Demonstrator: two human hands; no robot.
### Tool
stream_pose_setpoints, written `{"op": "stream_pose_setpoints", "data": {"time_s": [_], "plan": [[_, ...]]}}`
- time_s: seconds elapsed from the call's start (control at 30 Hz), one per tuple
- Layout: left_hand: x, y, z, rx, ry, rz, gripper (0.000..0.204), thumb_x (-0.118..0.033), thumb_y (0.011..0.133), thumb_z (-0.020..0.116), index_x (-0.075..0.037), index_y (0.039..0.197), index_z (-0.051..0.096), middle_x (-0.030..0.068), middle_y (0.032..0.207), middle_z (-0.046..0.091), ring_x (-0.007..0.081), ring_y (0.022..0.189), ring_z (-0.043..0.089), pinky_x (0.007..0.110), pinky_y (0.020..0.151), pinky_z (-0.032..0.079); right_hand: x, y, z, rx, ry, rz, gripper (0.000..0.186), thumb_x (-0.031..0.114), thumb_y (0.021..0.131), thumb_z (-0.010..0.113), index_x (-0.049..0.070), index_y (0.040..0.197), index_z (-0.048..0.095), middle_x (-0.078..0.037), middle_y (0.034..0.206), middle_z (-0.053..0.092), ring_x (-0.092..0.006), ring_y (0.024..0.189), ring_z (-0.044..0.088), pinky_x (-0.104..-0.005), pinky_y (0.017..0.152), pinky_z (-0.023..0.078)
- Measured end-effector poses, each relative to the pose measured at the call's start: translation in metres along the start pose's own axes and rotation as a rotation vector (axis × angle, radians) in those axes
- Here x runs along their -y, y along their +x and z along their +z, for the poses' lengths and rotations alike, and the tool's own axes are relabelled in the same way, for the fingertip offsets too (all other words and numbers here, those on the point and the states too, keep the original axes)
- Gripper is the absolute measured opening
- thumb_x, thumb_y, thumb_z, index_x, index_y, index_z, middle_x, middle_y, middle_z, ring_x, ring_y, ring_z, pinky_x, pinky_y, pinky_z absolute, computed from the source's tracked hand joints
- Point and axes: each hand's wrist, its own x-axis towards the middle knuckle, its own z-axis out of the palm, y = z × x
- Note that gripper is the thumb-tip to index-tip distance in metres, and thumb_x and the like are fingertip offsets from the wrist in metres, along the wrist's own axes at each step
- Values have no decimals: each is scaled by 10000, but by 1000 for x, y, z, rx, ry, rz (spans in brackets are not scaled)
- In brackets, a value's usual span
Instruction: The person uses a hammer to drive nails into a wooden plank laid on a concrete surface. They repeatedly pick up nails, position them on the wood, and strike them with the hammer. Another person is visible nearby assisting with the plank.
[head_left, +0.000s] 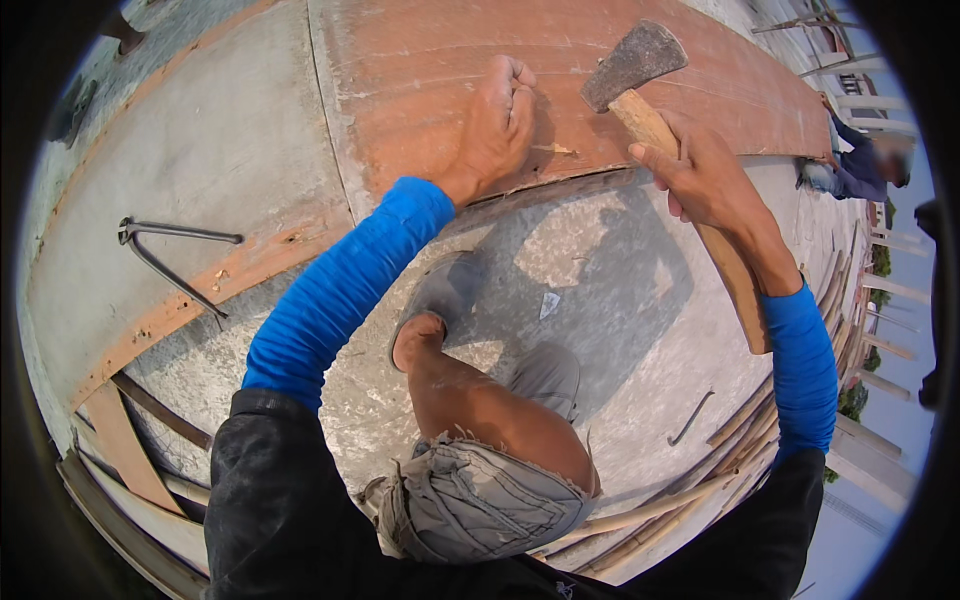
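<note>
My right hand (708,178) grips the wooden handle of a hatchet (638,65). Its dark metal head is raised at the upper right, over a reddish-brown plywood panel (420,75). On the panel's near edge rests my left hand (495,130), fingers curled closed; whatever they may hold is hidden. Beside that hand lies a small wood splinter (556,149). To the left, pincers (165,232) with spread handles lie on a grey panel (215,150), partly across its bare wooden border.
Below the panels is a rough concrete floor (350,440), where my feet stand. A bent metal bar (691,418) lies at the right near long bamboo poles (730,450). Loose planks (128,450) are at the lower left. Another person (858,165) is at the panel's far right end.
</note>
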Motion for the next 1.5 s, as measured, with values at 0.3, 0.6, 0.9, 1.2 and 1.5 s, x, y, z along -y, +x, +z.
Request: {"op": "stream_pose_setpoints", "data": {"time_s": [0.3,0.6,0.9,1.2,1.5], "plan": [[2,-3,3,-45,24,59,165,-153,1062,469,-17,1114,547,150,883,554,219,791,537,389,747,480,4,-36,40,-631,181,-63,421,330,1048,683,-40,1224,589,-110,736,645,-207,563,615,-371,528,488],[0,1,1,12,34,15,142,-109,1042,479,4,1105,539,252,864,607,411,773,596,490,724,483,-35,-47,46,-244,-44,14,381,232,1018,692,-42,1248,561,-294,772,668,-417,707,709,-489,622,522],[-1,-1,1,-22,10,-44,139,-109,1043,485,-4,1109,549,260,914,614,417,837,617,493,766,501,6,11,-2,-19,-183,-145,372,328,1022,687,-24,1123,620,-104,670,626,-178,462,593,-357,490,497],[0,-2,0,11,-50,-6,144,-122,1064,456,-10,1104,537,181,854,545,270,755,532,413,719,468,13,8,-6,-215,-73,83,420,363,1039,698,-9,1210,604,2,637,544,-105,498,581,-287,453,467],[0,0,2,39,24,-43,164,-159,1073,464,-15,1104,536,201,902,580,304,804,560,433,761,486,-38,-47,45,-164,-13,-48,209,174,1033,686,24,1050,542,-209,662,613,-283,547,660,-372,490,475]]}}
